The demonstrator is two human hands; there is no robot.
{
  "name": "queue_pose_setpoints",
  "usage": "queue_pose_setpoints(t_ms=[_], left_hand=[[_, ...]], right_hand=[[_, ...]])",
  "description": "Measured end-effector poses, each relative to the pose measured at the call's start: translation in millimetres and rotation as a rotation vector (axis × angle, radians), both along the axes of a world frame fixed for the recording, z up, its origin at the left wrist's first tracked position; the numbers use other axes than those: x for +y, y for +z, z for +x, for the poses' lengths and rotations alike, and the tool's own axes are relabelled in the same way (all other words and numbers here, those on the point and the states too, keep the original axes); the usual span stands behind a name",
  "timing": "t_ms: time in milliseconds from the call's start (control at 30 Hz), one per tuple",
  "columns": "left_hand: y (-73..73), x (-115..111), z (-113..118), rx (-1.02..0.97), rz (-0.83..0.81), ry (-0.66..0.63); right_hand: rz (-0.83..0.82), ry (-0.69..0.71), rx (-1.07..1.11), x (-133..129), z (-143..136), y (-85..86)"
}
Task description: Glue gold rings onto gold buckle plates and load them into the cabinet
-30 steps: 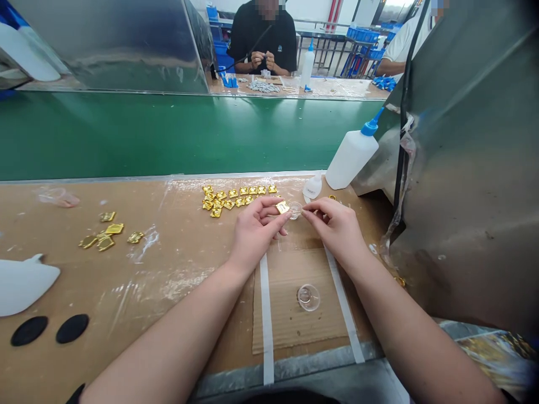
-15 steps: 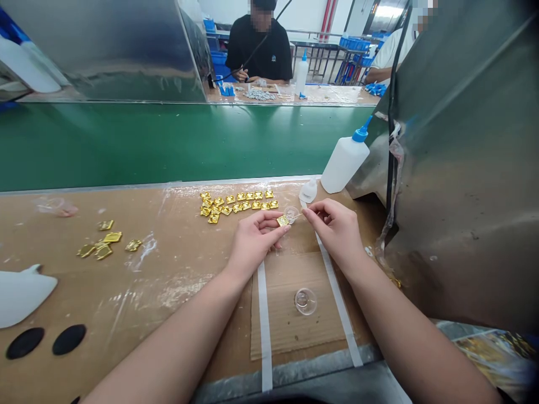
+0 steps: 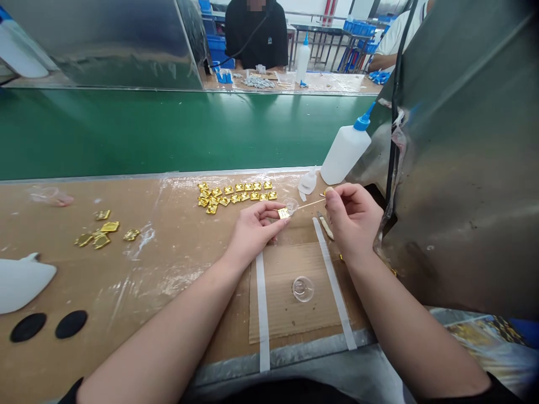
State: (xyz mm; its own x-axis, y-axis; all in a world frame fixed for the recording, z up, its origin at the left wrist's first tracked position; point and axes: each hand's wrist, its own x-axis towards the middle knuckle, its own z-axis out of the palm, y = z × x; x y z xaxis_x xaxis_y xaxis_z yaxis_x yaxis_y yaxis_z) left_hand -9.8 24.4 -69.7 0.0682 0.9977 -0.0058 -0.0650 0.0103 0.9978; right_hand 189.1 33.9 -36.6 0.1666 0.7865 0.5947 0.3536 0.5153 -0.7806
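Observation:
Pinched in the fingers of my left hand (image 3: pixel 256 227) is a small gold piece (image 3: pixel 283 213). My right hand (image 3: pixel 353 216) is closed, with a thin wooden stick (image 3: pixel 311 204) between its fingers; the stick points left toward a small clear cup (image 3: pixel 291 205) behind the gold piece. Rows of similar gold pieces (image 3: pixel 236 198) lie beyond my left hand. A second clear cup (image 3: pixel 303 289) stands on the cardboard (image 3: pixel 282 314) between my forearms. Beside my right hand lies a pale-handled tool (image 3: pixel 325 225).
A large white bottle (image 3: pixel 345 151) and a small one (image 3: pixel 307 182) stand at the back right, near a metal panel (image 3: pixel 471 168). More gold pieces (image 3: pixel 101 240) and black discs (image 3: pixel 71 324) lie left. A person (image 3: pixel 256 33) sits across the green surface (image 3: pixel 168 132).
My right hand has moved right, away from the gold piece, showing more of the stick and uncovering the pale-handled tool. The gold piece is tilted differently in my left hand. The whole view has shifted slightly.

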Motion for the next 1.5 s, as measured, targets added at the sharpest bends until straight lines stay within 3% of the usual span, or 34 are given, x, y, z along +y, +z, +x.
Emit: queue_pose_setpoints(t_ms=[400,633,1033,1233,1500], left_hand=[[4.2,-5,3,0.11,0.023,-0.053],[4.8,-5,5,0.126,0.033,-0.049],[0.1,-3,5,0.115,0.027,-0.038],[2.0,-4,5,0.103,-0.001,-0.049],[-1.1,-3,4,0.118,0.025,-0.047]], right_hand=[[0.145,0.083,-0.266,0,-6,-2.5],[0.145,0.076,-0.338,3,-6,-7.8],[0.054,0.231,-0.422,11,-6,-11.0],[0.062,0.168,-0.435,10,-6,-11.5],[0.068,0.182,-0.454,12,-6,-13.8]])
